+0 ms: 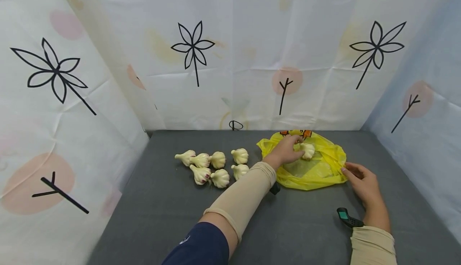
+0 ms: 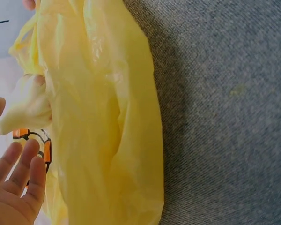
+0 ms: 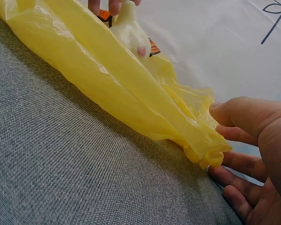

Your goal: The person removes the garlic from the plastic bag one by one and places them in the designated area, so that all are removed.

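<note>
My left hand (image 1: 286, 149) pinches a white garlic bulb (image 1: 307, 151) by its stem, over the mouth of a yellow plastic bag (image 1: 315, 179). In the left wrist view the bulb (image 2: 29, 105) hangs beside the bag's near wall, its lower side partly hidden behind the plastic. At the bag's right edge, my right hand (image 1: 363, 183) holds the rim, with the thumb on one side of the gathered plastic and fingers on the other. The right wrist view shows a pinkish patch on the bulb (image 3: 131, 35).
Several more garlic bulbs (image 1: 217, 160) lie in two loose rows on the grey tabletop (image 1: 173, 225), left of the bag. A patterned white cloth (image 1: 230, 57) hangs behind the table and along both sides. The bag lies near the table's back edge.
</note>
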Action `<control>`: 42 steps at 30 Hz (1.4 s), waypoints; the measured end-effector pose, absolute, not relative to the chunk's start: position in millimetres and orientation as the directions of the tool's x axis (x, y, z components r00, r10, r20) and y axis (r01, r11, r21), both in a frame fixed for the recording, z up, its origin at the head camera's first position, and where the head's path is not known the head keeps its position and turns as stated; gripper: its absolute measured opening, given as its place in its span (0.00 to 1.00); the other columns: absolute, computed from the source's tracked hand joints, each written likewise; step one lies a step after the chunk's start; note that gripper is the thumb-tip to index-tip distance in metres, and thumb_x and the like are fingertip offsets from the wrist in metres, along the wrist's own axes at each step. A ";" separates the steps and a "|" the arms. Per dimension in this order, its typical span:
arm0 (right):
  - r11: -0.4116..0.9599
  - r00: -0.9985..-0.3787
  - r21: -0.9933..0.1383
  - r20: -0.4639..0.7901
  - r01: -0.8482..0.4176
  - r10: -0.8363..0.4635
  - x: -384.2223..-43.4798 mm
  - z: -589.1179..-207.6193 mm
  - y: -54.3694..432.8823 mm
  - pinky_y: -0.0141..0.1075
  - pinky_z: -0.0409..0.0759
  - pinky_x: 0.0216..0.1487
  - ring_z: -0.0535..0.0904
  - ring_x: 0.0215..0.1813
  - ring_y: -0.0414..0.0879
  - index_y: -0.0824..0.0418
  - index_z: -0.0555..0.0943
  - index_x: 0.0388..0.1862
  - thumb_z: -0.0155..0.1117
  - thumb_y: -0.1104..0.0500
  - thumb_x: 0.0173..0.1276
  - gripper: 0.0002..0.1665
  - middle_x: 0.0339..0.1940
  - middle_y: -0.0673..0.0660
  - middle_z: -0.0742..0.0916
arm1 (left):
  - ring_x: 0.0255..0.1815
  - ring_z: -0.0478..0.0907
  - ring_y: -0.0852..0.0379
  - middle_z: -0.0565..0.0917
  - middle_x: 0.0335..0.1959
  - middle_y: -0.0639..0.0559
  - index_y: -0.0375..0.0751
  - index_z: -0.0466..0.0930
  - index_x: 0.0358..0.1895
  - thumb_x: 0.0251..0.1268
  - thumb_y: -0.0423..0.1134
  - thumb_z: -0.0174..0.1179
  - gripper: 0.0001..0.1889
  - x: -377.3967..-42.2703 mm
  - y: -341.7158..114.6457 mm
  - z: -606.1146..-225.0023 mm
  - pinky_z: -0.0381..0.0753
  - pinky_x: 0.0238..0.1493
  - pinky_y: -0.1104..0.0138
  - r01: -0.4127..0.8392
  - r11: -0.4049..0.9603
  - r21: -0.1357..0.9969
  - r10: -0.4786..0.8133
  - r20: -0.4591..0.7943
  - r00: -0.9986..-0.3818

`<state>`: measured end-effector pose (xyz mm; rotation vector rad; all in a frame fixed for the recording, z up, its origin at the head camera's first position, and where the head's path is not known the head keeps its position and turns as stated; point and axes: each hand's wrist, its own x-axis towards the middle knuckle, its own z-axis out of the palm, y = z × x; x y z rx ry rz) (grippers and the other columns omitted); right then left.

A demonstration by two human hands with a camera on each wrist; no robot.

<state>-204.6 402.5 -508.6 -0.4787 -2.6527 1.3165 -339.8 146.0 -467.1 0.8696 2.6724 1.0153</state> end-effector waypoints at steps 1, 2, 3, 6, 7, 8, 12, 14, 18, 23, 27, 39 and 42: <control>0.566 -0.939 -0.796 -0.011 0.216 0.342 -204.6 -508.9 402.4 0.17 0.70 0.42 0.66 0.45 0.18 0.66 0.74 0.76 0.58 0.39 0.83 0.38 0.58 0.51 0.83 | 0.65 0.78 0.57 0.80 0.65 0.51 0.49 0.78 0.67 0.81 0.48 0.62 0.19 -339.9 146.0 -467.5 0.81 0.60 0.68 0.468 0.602 0.647 0.568 0.065 -0.821; 0.567 -0.940 -0.796 -0.008 0.213 0.342 -204.6 -509.1 402.5 0.18 0.70 0.41 0.66 0.45 0.18 0.66 0.74 0.76 0.58 0.39 0.83 0.38 0.58 0.51 0.83 | 0.63 0.79 0.57 0.81 0.63 0.51 0.49 0.79 0.65 0.80 0.48 0.62 0.17 -340.0 146.0 -467.8 0.82 0.58 0.68 0.468 0.599 0.649 0.566 0.070 -0.822; 0.567 -0.940 -0.796 -0.007 0.212 0.342 -204.7 -509.2 402.5 0.18 0.70 0.41 0.66 0.45 0.18 0.66 0.74 0.76 0.58 0.39 0.82 0.38 0.58 0.52 0.83 | 0.62 0.80 0.57 0.82 0.61 0.51 0.49 0.80 0.63 0.80 0.47 0.62 0.15 -340.2 146.0 -468.3 0.82 0.57 0.69 0.468 0.594 0.654 0.565 0.074 -0.821; 0.568 -0.940 -0.795 -0.008 0.212 0.341 -204.6 -509.4 401.5 0.19 0.70 0.42 0.66 0.45 0.18 0.66 0.74 0.76 0.57 0.38 0.82 0.39 0.61 0.58 0.83 | 0.57 0.82 0.58 0.85 0.56 0.51 0.47 0.82 0.58 0.80 0.43 0.62 0.11 -341.3 145.7 -469.9 0.82 0.52 0.71 0.464 0.581 0.669 0.557 0.088 -0.825; 0.568 -0.941 -0.795 -0.007 0.211 0.340 -204.6 -509.3 401.3 0.19 0.70 0.42 0.66 0.45 0.18 0.66 0.74 0.76 0.57 0.38 0.82 0.39 0.61 0.58 0.82 | 0.55 0.82 0.59 0.85 0.55 0.52 0.47 0.82 0.57 0.80 0.43 0.62 0.10 -341.7 145.5 -470.5 0.82 0.50 0.71 0.463 0.579 0.672 0.554 0.092 -0.827; 0.568 -0.941 -0.796 -0.007 0.210 0.338 -204.6 -509.2 401.3 0.19 0.70 0.42 0.66 0.45 0.18 0.66 0.74 0.76 0.57 0.38 0.82 0.39 0.60 0.56 0.83 | 0.53 0.82 0.60 0.85 0.53 0.52 0.47 0.82 0.56 0.80 0.42 0.62 0.09 -341.9 145.2 -471.0 0.82 0.48 0.72 0.459 0.574 0.678 0.550 0.096 -0.829; 0.563 -0.944 -0.803 0.001 0.195 0.329 -204.1 -508.5 400.9 0.19 0.71 0.42 0.66 0.45 0.18 0.66 0.74 0.76 0.58 0.38 0.82 0.39 0.51 0.38 0.81 | 0.49 0.81 0.60 0.86 0.50 0.51 0.46 0.83 0.54 0.79 0.41 0.64 0.08 -340.8 143.0 -470.9 0.80 0.45 0.72 0.453 0.555 0.698 0.536 0.117 -0.836; 0.562 -0.946 -0.806 0.005 0.187 0.323 -203.9 -508.1 401.1 0.19 0.71 0.41 0.67 0.45 0.18 0.66 0.74 0.76 0.58 0.38 0.82 0.39 0.48 0.32 0.78 | 0.48 0.81 0.60 0.86 0.50 0.50 0.45 0.83 0.53 0.79 0.40 0.64 0.08 -339.3 141.3 -469.8 0.80 0.44 0.72 0.448 0.544 0.710 0.529 0.123 -0.839; 0.566 -0.949 -0.802 0.001 0.188 0.317 -203.9 -508.1 400.9 0.20 0.71 0.42 0.67 0.45 0.18 0.66 0.73 0.77 0.58 0.38 0.82 0.39 0.51 0.35 0.80 | 0.47 0.80 0.60 0.85 0.50 0.50 0.45 0.83 0.53 0.79 0.40 0.63 0.07 -337.4 138.6 -467.8 0.80 0.43 0.72 0.424 0.533 0.732 0.515 0.116 -0.849; 0.571 -0.946 -0.794 -0.013 0.207 0.325 -204.4 -508.2 399.5 0.20 0.71 0.42 0.66 0.45 0.19 0.66 0.73 0.77 0.57 0.38 0.82 0.40 0.59 0.53 0.83 | 0.46 0.79 0.61 0.85 0.50 0.50 0.45 0.83 0.53 0.79 0.41 0.62 0.08 -337.7 136.0 -466.8 0.81 0.43 0.71 0.386 0.523 0.760 0.493 0.100 -0.864; 0.572 -0.946 -0.792 -0.021 0.214 0.325 -204.0 -508.1 399.4 0.21 0.71 0.42 0.66 0.47 0.20 0.66 0.73 0.77 0.56 0.38 0.83 0.39 0.63 0.60 0.82 | 0.47 0.80 0.61 0.85 0.50 0.50 0.43 0.83 0.55 0.80 0.41 0.61 0.10 -336.3 132.9 -461.3 0.81 0.44 0.71 0.403 0.499 0.768 0.498 0.127 -0.858; 0.583 -0.954 -0.787 -0.022 0.201 0.298 -201.7 -504.4 400.9 0.24 0.71 0.46 0.73 0.58 0.38 0.66 0.71 0.78 0.54 0.37 0.84 0.41 0.72 0.68 0.78 | 0.48 0.82 0.63 0.85 0.52 0.49 0.42 0.82 0.54 0.82 0.39 0.59 0.08 -331.2 120.1 -424.5 0.81 0.50 0.78 0.512 0.320 0.797 0.533 0.295 -0.793; 0.586 -0.950 -0.782 -0.022 0.211 0.312 -202.1 -505.7 401.6 0.25 0.71 0.46 0.74 0.63 0.51 0.67 0.71 0.78 0.53 0.37 0.84 0.41 0.71 0.69 0.78 | 0.47 0.83 0.62 0.85 0.52 0.47 0.40 0.82 0.55 0.81 0.38 0.60 0.08 -326.7 114.4 -413.4 0.83 0.48 0.77 0.515 0.269 0.814 0.533 0.320 -0.783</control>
